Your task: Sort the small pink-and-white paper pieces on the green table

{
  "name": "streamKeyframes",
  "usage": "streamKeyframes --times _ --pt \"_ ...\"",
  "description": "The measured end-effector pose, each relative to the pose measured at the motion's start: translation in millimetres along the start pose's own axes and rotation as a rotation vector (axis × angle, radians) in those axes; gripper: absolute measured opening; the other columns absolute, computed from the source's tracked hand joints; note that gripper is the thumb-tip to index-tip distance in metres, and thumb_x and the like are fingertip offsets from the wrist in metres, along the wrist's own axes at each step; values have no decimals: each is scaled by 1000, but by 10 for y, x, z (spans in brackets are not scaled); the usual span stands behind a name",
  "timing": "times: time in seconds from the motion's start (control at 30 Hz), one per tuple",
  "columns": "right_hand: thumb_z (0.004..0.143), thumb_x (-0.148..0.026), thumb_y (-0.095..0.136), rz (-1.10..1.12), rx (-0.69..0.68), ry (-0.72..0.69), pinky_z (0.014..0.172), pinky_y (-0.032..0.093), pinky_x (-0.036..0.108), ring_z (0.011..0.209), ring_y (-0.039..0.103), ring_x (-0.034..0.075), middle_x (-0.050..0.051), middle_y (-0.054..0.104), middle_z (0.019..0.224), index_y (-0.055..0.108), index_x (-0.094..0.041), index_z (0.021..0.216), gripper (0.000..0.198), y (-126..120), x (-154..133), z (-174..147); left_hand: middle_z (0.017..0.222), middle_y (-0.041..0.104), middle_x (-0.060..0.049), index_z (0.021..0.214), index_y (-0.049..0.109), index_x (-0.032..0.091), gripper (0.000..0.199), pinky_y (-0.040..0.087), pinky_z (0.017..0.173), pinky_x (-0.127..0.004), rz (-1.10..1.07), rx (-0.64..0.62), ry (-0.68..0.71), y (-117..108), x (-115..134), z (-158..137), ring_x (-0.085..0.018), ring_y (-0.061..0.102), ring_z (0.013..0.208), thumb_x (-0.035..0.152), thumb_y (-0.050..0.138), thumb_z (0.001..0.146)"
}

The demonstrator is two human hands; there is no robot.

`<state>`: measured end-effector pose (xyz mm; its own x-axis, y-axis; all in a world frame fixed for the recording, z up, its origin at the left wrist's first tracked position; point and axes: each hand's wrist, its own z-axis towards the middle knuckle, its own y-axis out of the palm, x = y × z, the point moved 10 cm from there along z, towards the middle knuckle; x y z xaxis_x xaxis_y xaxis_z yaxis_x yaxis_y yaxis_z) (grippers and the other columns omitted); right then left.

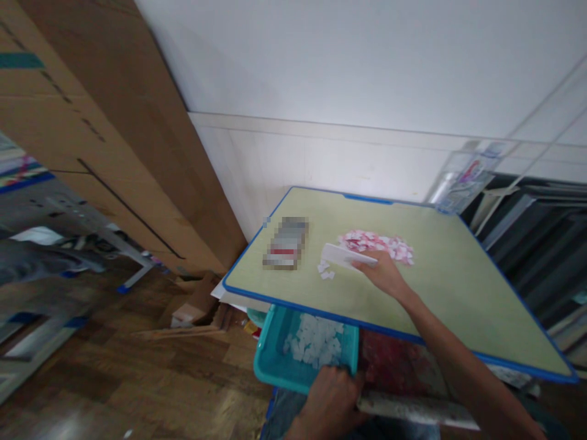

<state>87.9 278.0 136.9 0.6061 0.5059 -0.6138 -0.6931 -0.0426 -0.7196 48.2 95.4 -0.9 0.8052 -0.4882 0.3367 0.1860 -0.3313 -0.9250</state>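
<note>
My right hand (378,269) grips a flat white card (342,253) on edge over the tabletop. A few small white pieces (327,274) lie just in front of the card, on its near side. Behind the card and hand spreads a pile of small pink and white pieces (389,245). Below the table's front edge, my left hand (332,394) is closed on the near right rim of a teal basin (262,362). Inside the basin lie many loose white pieces (316,339). The fingertips of my left hand are partly hidden.
The pale green table (458,293) has a blue edge. A pixelated phone-like object (287,243) lies on its left. A clear plastic bottle (470,180) stands at the back right. Tall cardboard (137,153) leans at left, with an open box (195,311) on the floor.
</note>
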Motion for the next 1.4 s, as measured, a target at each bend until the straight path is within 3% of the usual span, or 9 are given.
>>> streamKeyframes --times 0.1,0.27,0.43,0.7,0.97,1.23,1.4 --pt "74 -25 48 1 -40 -26 46 34 21 50 52 13 2 62 56 63 -14 61 23 78 -129 -53 76 60 -9 99 55 17 35 42 60 -33 -5 -21 -6 12 -3 0 -26 57 69 44 53 76" --pt "77 -25 47 66 -158 -101 46 33 20 49 48 10 0 61 58 65 -16 71 21 152 -382 -168 73 61 -9 99 55 17 36 42 58 -32 -14 10 8 -36 10 -8 -26 57 67 45 52 77" --pt "75 -30 48 28 -32 -2 45 33 21 48 48 11 0 59 53 61 -15 59 26 -17 -206 -157 72 61 -10 94 57 16 33 42 56 -31 -11 2 4 -34 6 -12 -25 57 65 45 49 78" --pt "77 -27 47 97 -185 -25 44 34 19 48 48 9 -2 60 55 65 -17 71 22 223 -384 -258 70 61 -9 88 58 16 33 42 56 -31 -4 26 10 -4 0 -7 -25 57 65 45 55 75" --pt "78 -24 48 165 -296 -52 54 41 21 57 57 12 -1 67 67 66 -19 76 19 387 -633 -399 68 61 -9 89 58 16 32 42 54 -30 -8 54 43 -7 23 -8 -25 58 62 44 54 76" --pt "79 -25 47 196 -306 -66 55 43 22 60 59 14 0 68 70 67 -18 79 21 400 -717 -503 70 61 -10 89 59 15 32 42 57 -32 -25 45 21 15 1 0 -26 57 65 44 56 75" --pt "78 -27 49 262 -270 -109 65 48 25 69 63 17 2 70 81 67 -21 88 21 246 -774 -555 74 61 -10 102 55 16 37 42 60 -33 -54 31 25 -7 -1 -4 -26 57 68 42 54 76"
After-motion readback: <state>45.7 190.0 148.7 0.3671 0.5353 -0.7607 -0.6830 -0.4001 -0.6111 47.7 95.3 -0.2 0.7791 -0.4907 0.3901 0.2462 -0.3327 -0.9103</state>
